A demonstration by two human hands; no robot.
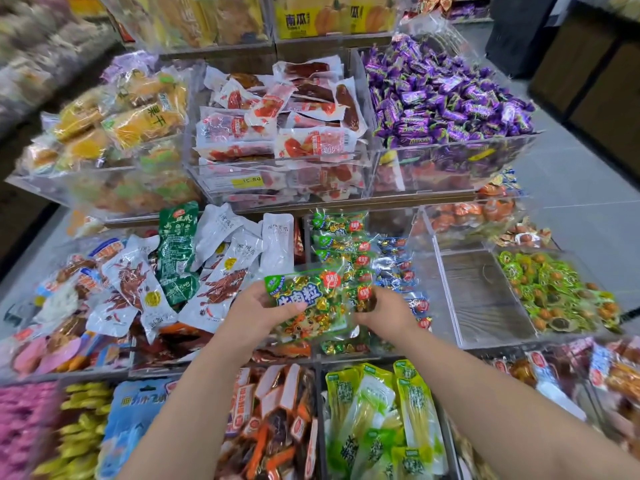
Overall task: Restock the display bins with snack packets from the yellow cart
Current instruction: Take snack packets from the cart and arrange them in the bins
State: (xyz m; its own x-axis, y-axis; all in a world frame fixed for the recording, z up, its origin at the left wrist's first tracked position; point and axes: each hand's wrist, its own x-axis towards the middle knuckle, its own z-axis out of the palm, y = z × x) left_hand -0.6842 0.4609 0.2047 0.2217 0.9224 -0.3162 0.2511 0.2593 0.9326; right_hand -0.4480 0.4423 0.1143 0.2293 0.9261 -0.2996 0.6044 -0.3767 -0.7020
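A green snack packet (pixel 308 303) with a cartoon tiger and gold-wrapped pieces is held flat over the front of a clear display bin (pixel 429 237). My left hand (pixel 258 311) grips its left edge, thumb on top. My right hand (pixel 384 311) holds its right edge, fingers partly under the packet. Behind it, several matching green packets (pixel 337 237) stand in a row inside that bin, beside a row of blue packets (pixel 398 261). The yellow cart is out of view.
An empty clear bin (pixel 485 296) lies right of my hands, then a bin of green-wrapped sweets (pixel 554 292). White chicken-feet packets (pixel 221 258) fill the bin to the left. Purple candies (pixel 446 95) and red sausage packs (pixel 287 119) sit on the tier above.
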